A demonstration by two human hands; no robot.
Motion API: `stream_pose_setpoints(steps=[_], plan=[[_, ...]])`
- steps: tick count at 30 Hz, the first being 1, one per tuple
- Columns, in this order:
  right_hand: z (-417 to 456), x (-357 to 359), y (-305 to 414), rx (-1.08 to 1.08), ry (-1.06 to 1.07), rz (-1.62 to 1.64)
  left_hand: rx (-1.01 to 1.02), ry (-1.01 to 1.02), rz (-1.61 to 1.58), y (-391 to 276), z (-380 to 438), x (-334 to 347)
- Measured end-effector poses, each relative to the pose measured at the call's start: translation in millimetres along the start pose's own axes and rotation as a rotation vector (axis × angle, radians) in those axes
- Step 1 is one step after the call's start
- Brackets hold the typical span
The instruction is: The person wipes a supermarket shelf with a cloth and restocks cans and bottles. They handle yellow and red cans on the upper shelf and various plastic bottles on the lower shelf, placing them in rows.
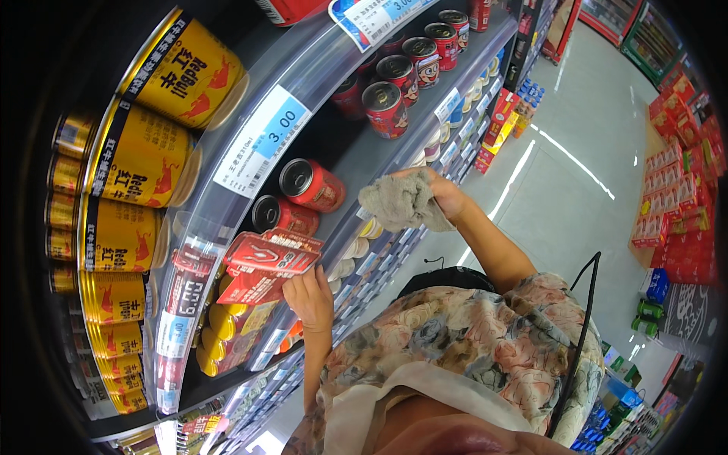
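My right hand (449, 196) grips a crumpled grey cloth (401, 200) beside the edge of a drinks shelf (358, 165). At the left, my left hand (311, 298) has its fingers on the lower edge of a folded red printed cardboard piece (273, 253), which tilts over the shelf front. Just behind the cardboard lie two red drink cans (313, 185), their dark tops towards me. Farther along the same shelf, several red cans with cartoon figures (387, 108) stand in rows. Yellow-lidded containers (215, 338) sit partly hidden below the cardboard.
Gold Red Bull cans (176, 74) line the neighbouring shelf, behind a clear price strip (256, 148). Lower shelves hold cups with pale lids (355, 247). A tiled aisle (546, 193) runs along the right, with stacked red boxes (671, 187) beyond and bottle packs (528, 99) near the shelf end.
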State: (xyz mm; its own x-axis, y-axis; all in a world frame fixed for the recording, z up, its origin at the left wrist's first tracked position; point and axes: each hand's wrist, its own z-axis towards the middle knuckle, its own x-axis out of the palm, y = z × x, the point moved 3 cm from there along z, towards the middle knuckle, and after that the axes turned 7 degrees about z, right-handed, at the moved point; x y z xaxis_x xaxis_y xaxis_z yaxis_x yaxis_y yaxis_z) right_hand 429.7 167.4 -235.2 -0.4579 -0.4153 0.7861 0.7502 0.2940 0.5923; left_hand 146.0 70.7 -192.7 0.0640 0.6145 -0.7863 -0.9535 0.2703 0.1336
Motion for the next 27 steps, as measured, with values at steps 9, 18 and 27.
stream_pose_setpoints(steps=[9,18,27], plan=[[-56.0,-43.7,-27.1,0.034,-0.134,-0.033,0.039,-0.159,0.03,1.5,-8.0,8.9],[-94.2,-57.9,-132.1,0.046,-0.062,-0.067,0.141,-0.449,-0.008,-11.8,3.1,11.6],[-237.6,-108.8,-305.4,0.314,0.132,-0.023,0.12,-0.543,-0.144,7.1,-16.4,25.0]])
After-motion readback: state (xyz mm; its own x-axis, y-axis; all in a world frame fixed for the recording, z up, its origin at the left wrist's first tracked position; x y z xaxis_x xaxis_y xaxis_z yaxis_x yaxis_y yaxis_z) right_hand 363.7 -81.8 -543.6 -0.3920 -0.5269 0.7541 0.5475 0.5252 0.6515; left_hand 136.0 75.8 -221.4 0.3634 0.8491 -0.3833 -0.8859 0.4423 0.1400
